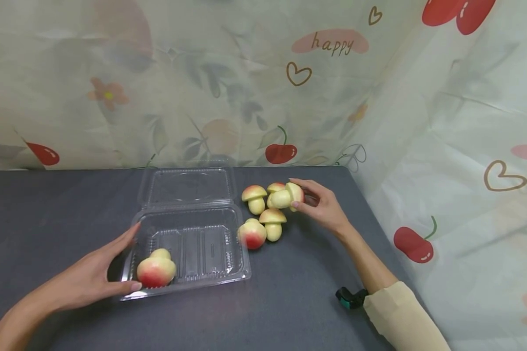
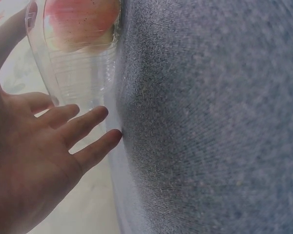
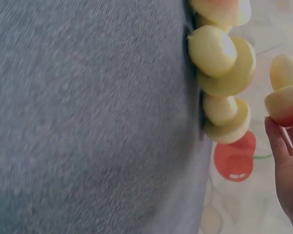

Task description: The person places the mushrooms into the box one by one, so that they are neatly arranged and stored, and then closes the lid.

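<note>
By the right hand [image 1: 325,207], a toy mushroom [image 1: 296,193] is pinched at its cap, beside the loose mushrooms [image 1: 272,225] on the dark tabletop [image 1: 298,287]. The clear container [image 1: 212,251], holding one piece [image 1: 156,269], is touched at its left side by the left hand [image 1: 97,275], fingers extended; the rounded cap might be dropped through slipping, or the light container shifted by uneven pressure.

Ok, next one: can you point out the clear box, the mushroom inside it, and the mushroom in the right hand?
Box [image 1: 202,248]: head view, on its bare floor.
Boxed mushroom [image 1: 156,271]: head view, on its cap.
Held mushroom [image 1: 286,197]: head view, on the stem near the cap.
</note>
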### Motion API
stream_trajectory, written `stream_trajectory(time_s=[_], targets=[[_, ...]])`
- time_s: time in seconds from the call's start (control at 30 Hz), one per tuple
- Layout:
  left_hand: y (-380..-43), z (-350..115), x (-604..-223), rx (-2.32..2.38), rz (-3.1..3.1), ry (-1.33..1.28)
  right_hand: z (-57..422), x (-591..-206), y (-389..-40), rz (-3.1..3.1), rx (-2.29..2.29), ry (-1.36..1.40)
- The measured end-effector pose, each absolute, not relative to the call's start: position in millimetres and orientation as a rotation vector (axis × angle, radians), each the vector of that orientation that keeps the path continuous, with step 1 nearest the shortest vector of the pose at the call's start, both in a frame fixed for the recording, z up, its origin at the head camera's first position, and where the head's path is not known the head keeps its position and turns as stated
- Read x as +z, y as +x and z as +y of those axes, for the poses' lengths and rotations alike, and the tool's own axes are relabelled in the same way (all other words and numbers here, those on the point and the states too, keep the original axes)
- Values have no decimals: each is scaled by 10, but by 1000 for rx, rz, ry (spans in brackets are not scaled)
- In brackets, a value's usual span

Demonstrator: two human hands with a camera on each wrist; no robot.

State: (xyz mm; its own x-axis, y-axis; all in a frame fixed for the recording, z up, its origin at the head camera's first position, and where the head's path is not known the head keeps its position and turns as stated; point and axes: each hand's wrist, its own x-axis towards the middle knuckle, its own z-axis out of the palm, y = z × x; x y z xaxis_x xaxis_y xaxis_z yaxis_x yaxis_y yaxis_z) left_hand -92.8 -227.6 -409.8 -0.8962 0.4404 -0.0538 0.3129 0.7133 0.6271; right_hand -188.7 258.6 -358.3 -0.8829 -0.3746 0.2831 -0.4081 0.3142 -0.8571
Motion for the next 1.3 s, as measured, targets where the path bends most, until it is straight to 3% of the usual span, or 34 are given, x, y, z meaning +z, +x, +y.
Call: stream_trajectory(time_s=[1.3], targets=[[-920,-2271,-4101,941,2717,576,1616,-3567,-1604,-2453,1736,1265]])
